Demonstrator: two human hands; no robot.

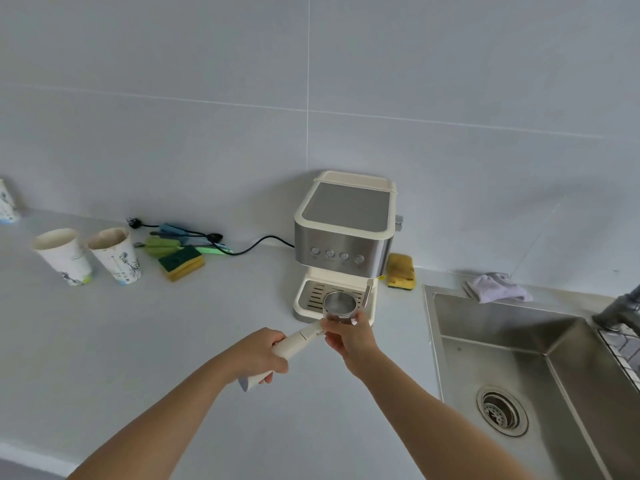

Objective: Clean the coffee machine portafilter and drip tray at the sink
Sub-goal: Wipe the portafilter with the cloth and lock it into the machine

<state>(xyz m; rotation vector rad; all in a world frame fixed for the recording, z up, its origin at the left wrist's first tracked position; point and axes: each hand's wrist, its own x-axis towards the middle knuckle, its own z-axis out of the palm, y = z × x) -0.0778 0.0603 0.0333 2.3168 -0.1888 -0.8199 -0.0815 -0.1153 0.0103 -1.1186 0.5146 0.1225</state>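
Note:
The portafilter [337, 304] has a round steel basket and a long cream handle; it hangs in the air just in front of the coffee machine [344, 233]. My left hand [261, 353] is wrapped around the cream handle. My right hand [349, 336] cups the steel basket from below and the right. The slotted drip tray [313, 294] sits in the cream base of the machine, right behind the basket. The steel sink [519, 344] lies to the right, with its drain [502, 410] at the bottom.
Two paper cups [88, 256] stand on the counter at left, beside a green-and-yellow sponge [181, 263], brushes [180, 239] and the machine's black cord. A yellow sponge [400, 271] lies right of the machine. A lilac cloth [497, 287] rests behind the sink; the tap [620, 308] is at far right.

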